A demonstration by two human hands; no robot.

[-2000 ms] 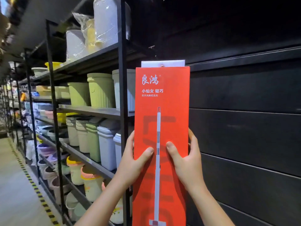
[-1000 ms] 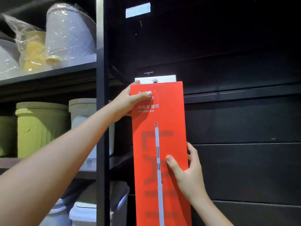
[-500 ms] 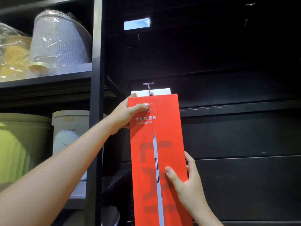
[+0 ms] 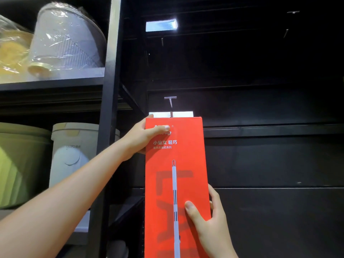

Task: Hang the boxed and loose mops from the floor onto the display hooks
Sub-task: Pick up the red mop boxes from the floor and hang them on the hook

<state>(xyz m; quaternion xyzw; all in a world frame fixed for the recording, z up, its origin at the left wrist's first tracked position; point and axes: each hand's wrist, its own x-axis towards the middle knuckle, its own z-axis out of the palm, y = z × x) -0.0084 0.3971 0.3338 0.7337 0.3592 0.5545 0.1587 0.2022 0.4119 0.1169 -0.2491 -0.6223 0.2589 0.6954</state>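
A tall red mop box [image 4: 178,164] with a printed white mop stands upright against the black slat wall. Its white hang tab [image 4: 184,114] sits at the metal display hook [image 4: 170,105], whose prong reaches down to the tab's middle. My left hand [image 4: 147,134] grips the box's top left corner, thumb across the front. My right hand [image 4: 206,218] holds the box's right edge lower down, thumb on the front and fingers behind. The box's bottom runs out of view.
A black metal shelf post [image 4: 109,108] stands just left of the box. Wrapped white bins [image 4: 68,38] sit on the top shelf, green and white bins [image 4: 74,153] below. Another hook [image 4: 293,13] shows at the upper right of the wall.
My left hand moved from mid-box up to the top corner. The box's tab has come up to the hook, and the view tilted upward.
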